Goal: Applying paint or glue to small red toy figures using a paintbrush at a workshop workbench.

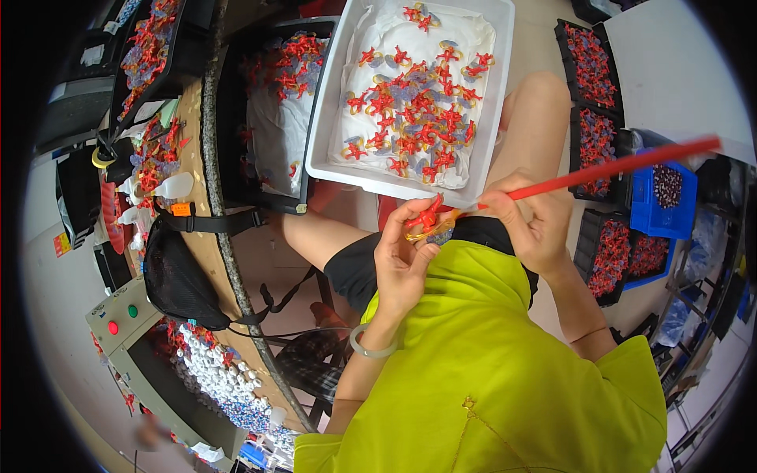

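My left hand holds a small plastic toy figure between thumb and fingers. The figure is red, with a yellow and a bluish-purple part below. My right hand is closed around a long red-handled thin brush; its fine tip points left and meets or nearly meets the figure, I cannot tell which. Just beyond my hands lies a white tray, lined with white paper. Many similar red, yellow and purple figures are spread in it.
Left of the tray is a black bin with more figures. A workbench on the left carries white bottles, a black mesh bag and a machine with red and green buttons. Black crates and a blue basket stand at right.
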Motion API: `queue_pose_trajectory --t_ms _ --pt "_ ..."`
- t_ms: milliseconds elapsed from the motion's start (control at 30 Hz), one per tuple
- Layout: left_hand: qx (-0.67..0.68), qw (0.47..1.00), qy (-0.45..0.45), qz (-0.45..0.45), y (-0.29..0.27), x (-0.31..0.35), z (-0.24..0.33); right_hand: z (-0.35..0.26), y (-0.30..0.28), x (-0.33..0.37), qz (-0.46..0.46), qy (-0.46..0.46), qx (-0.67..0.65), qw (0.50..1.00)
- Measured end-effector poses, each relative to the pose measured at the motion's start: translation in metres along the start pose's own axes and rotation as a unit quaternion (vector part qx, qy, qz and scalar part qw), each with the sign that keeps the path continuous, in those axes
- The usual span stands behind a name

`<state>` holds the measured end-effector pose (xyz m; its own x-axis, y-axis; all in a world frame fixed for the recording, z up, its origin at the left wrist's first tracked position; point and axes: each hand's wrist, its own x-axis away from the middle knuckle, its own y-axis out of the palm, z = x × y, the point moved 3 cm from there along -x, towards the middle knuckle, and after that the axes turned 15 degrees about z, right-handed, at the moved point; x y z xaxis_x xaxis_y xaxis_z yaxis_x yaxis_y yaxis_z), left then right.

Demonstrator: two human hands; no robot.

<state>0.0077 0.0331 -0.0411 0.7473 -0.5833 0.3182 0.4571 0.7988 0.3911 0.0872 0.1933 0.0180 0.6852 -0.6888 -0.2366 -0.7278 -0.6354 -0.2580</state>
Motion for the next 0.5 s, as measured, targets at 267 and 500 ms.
queue_pose_trajectory --t_ms 267,500 --pt "-0.036 0.999 -0.012 0.015 0.000 0.004 0.004 -0.012 0.004 -0.006 -0.006 -0.101 0.050 0.994" --pt "-0.029 0.999 -0.019 -0.008 -0.002 0.004 0.005 -0.011 0.006 -0.006 -0.010 -0.113 0.066 0.991"
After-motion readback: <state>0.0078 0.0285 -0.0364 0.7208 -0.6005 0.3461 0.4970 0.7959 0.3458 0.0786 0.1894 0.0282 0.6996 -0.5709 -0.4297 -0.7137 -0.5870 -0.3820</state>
